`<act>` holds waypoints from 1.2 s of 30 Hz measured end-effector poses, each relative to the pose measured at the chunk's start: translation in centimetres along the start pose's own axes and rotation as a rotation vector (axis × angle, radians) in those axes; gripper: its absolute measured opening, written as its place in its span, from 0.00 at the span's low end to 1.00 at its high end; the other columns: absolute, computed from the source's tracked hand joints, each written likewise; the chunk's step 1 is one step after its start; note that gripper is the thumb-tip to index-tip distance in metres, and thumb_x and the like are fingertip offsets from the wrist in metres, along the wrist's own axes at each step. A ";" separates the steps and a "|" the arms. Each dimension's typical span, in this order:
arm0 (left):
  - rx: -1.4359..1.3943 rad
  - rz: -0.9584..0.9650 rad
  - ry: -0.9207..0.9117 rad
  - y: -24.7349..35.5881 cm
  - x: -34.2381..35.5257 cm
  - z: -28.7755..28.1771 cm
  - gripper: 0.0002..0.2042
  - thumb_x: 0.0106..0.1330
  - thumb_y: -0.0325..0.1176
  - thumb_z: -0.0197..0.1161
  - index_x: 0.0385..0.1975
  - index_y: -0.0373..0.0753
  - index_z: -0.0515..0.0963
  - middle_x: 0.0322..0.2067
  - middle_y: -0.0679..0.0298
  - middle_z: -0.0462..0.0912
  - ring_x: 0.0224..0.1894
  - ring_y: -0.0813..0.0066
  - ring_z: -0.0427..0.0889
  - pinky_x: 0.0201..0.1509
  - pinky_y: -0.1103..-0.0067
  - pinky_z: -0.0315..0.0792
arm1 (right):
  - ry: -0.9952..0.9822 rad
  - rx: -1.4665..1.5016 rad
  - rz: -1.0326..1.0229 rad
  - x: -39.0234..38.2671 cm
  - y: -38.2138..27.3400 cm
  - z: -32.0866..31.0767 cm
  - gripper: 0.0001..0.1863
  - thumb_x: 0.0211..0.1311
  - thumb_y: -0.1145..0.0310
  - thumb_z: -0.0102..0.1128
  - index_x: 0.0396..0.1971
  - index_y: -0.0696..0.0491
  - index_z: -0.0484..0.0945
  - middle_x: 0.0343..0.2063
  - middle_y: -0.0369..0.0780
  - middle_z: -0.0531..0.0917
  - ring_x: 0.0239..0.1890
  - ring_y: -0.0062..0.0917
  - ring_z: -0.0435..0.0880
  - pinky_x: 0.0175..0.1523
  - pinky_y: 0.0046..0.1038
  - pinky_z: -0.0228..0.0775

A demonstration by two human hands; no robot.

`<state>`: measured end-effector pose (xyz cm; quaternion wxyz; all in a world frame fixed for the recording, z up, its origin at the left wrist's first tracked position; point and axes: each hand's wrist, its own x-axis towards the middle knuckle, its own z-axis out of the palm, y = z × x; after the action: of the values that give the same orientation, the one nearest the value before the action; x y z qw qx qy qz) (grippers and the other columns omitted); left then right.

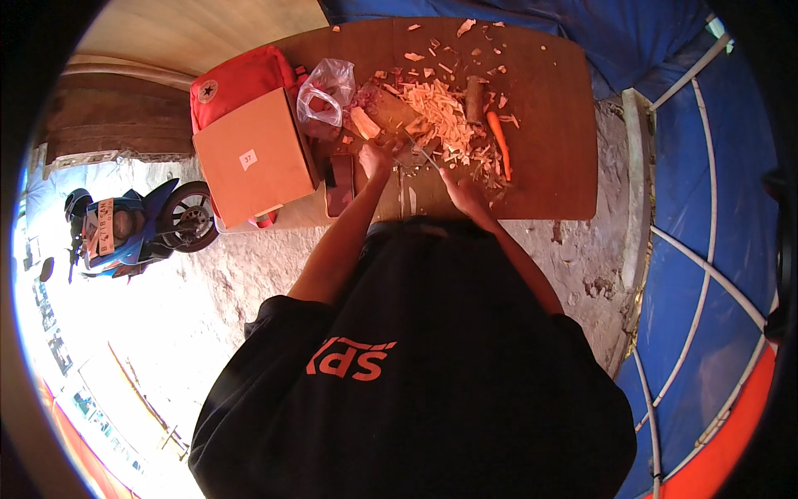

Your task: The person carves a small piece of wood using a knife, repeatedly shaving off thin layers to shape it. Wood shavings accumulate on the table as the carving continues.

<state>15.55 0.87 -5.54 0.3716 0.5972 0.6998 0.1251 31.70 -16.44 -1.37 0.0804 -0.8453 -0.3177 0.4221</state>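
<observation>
My right hand (463, 190) is closed round the handle of a knife (427, 155), whose blade points up and left toward my left hand. My left hand (379, 158) has its fingers bent together at the near edge of the cuttings; what they hold, if anything, I cannot make out. Just beyond it lies a pale peeled chunk (364, 123). A heap of pale cut strips (442, 116) spreads over the table ahead of both hands. To its right are a thick brown-skinned root piece (475, 101) and a long orange carrot (499, 143).
On the brown table (549, 125), a clear plastic bag (326, 90), a cardboard box (253, 158), a red bag (249, 81) and a phone (339, 185) stand or lie to the left. Scraps litter the far side. A motorbike (141, 224) is parked beyond the left edge; blue sheeting (706, 333) hangs right.
</observation>
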 end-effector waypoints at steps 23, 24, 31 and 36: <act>0.307 0.958 -0.004 -2.3 -0.8 -1.0 0.12 0.57 0.25 0.56 0.41 0.38 0.80 0.44 0.59 0.79 0.46 0.56 0.81 0.43 0.66 0.78 | -0.024 0.090 -0.127 0.2 0.2 2.4 0.48 0.58 0.26 0.46 0.18 0.67 0.78 0.18 0.54 0.80 0.30 0.44 0.85 0.38 0.46 0.73; 0.349 0.954 -0.013 -2.3 -1.1 -1.0 0.13 0.56 0.25 0.57 0.41 0.37 0.80 0.44 0.59 0.78 0.48 0.57 0.80 0.45 0.66 0.78 | -0.029 0.079 -0.119 0.0 0.0 2.3 0.48 0.58 0.26 0.45 0.20 0.68 0.79 0.20 0.56 0.81 0.32 0.46 0.85 0.39 0.47 0.73; 0.430 1.096 0.025 -2.7 -2.3 -1.7 0.18 0.52 0.25 0.58 0.45 0.31 0.75 0.45 0.54 0.73 0.53 0.55 0.72 0.59 0.67 0.68 | -0.016 0.097 -0.105 -0.4 -0.4 2.2 0.49 0.60 0.28 0.43 0.26 0.70 0.80 0.27 0.64 0.80 0.40 0.56 0.83 0.43 0.49 0.73; 0.418 1.084 -0.031 -3.0 -2.2 -1.6 0.17 0.52 0.25 0.58 0.44 0.31 0.74 0.45 0.54 0.73 0.52 0.55 0.73 0.58 0.67 0.69 | -0.035 0.047 -0.062 -1.6 -1.3 1.3 0.47 0.62 0.30 0.42 0.27 0.69 0.81 0.29 0.65 0.80 0.41 0.57 0.82 0.45 0.49 0.73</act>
<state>12.29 -1.46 -5.44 0.1388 0.9327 0.2984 0.1476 29.37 -16.53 -0.58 0.1079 -0.8253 -0.3352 0.4416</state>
